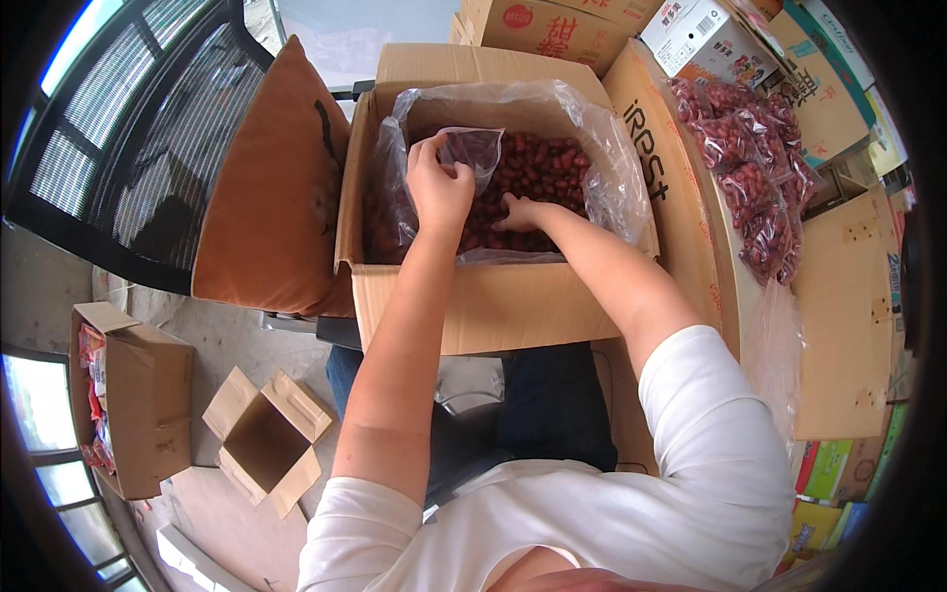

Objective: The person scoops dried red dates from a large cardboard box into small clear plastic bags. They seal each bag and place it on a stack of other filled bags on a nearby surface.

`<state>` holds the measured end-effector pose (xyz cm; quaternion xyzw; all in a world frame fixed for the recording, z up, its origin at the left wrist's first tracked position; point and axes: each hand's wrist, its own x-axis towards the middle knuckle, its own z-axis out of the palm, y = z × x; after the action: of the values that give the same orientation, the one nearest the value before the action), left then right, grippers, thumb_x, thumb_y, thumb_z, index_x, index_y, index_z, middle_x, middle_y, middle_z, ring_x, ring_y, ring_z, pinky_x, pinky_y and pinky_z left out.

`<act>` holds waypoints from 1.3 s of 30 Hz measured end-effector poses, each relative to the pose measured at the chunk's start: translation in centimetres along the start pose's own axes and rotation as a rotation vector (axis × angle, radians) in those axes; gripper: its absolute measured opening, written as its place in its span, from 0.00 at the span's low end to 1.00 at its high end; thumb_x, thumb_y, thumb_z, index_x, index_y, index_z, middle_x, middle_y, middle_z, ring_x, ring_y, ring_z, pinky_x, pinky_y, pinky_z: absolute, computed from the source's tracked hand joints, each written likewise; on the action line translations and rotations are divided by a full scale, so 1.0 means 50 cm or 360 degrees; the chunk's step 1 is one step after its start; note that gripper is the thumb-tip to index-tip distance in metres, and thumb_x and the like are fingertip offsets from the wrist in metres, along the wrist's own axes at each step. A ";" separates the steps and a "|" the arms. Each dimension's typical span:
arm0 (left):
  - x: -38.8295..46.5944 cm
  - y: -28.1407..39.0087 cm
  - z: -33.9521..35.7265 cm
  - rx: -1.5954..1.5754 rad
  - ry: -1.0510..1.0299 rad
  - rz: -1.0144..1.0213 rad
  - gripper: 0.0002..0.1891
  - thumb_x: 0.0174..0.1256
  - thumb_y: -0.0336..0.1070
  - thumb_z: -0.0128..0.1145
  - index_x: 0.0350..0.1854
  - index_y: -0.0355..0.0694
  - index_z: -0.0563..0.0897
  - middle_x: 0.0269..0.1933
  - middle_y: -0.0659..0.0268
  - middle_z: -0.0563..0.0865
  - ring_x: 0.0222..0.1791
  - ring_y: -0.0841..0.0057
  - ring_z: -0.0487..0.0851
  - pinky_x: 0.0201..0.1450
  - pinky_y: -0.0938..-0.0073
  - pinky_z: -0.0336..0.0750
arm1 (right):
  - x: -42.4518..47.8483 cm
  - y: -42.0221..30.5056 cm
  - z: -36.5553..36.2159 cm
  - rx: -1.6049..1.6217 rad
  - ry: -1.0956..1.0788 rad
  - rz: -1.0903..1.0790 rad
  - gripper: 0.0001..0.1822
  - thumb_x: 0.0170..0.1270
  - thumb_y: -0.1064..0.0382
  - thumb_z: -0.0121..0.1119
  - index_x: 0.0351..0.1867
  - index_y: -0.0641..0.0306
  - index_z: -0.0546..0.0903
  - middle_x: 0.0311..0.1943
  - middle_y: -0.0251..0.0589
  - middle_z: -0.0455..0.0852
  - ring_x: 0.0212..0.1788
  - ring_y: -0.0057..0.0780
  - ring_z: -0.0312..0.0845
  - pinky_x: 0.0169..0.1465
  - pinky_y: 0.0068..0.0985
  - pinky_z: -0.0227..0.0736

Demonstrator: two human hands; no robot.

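Observation:
A cardboard box point(481, 311), lined with a clear plastic bag point(618, 189), holds many dried red dates point(544, 166). Over the left part of the box my left hand point(442, 177) grips a small clear plastic bag point(477, 152) by its edge; no dates can be made out in it. My right hand point(521, 212) reaches down among the dates near the middle, fingers spread and partly hidden. Whether any date is between its fingers cannot be told. Filled bags of dates point(747, 163) lie in a pile at the right.
An orange cushion point(274, 192) leans on a black mesh chair point(148, 140) left of the box. An open carton point(266, 440) and a box of packets point(148, 407) stand on the floor at lower left. A long carton point(666, 170) and a clear plastic bag point(773, 348) are at the right.

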<state>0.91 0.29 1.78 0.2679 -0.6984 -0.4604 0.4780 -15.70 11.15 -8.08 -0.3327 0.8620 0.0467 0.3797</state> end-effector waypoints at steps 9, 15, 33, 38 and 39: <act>-0.003 0.000 0.002 0.0000 -0.0070 0.0058 0.19 0.49 0.19 0.53 0.47 0.28 0.78 0.47 0.55 0.78 0.28 0.70 0.82 0.30 0.76 0.77 | -0.068 -0.036 -0.015 0.0316 -0.0357 0.0169 0.69 0.44 0.23 0.63 0.76 0.58 0.37 0.76 0.57 0.36 0.77 0.51 0.36 0.73 0.49 0.45; -0.003 -0.011 0.004 0.0046 -0.0042 0.0031 0.19 0.49 0.22 0.56 0.48 0.32 0.80 0.47 0.58 0.81 0.25 0.76 0.81 0.33 0.78 0.77 | -0.050 -0.038 0.002 0.0318 -0.0457 0.0167 0.73 0.42 0.26 0.66 0.75 0.62 0.30 0.77 0.54 0.35 0.77 0.49 0.38 0.71 0.49 0.52; -0.009 0.000 0.006 0.0029 -0.0083 -0.0011 0.19 0.50 0.22 0.55 0.48 0.31 0.80 0.46 0.55 0.81 0.25 0.72 0.82 0.33 0.75 0.77 | -0.051 -0.028 0.000 0.0546 -0.0520 0.0244 0.73 0.42 0.47 0.78 0.74 0.59 0.28 0.74 0.48 0.48 0.69 0.48 0.58 0.62 0.54 0.67; -0.008 -0.020 0.002 0.0136 -0.0068 0.0081 0.19 0.49 0.22 0.55 0.48 0.31 0.80 0.46 0.55 0.81 0.26 0.71 0.82 0.33 0.75 0.77 | -0.094 -0.068 -0.023 0.0655 -0.0667 0.0227 0.72 0.42 0.45 0.78 0.74 0.63 0.31 0.74 0.49 0.50 0.70 0.48 0.57 0.62 0.52 0.69; -0.006 -0.019 0.005 0.0145 -0.0068 0.0107 0.19 0.49 0.22 0.55 0.48 0.31 0.80 0.46 0.55 0.81 0.26 0.71 0.82 0.33 0.75 0.78 | -0.099 -0.071 -0.030 0.0585 -0.0627 0.0241 0.71 0.42 0.44 0.78 0.74 0.63 0.33 0.73 0.49 0.50 0.71 0.48 0.56 0.62 0.51 0.70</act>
<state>0.73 0.23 0.78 0.2559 -0.7373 -0.4174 0.4655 -12.06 10.58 -2.99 -0.1775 0.7880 -0.0186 0.5893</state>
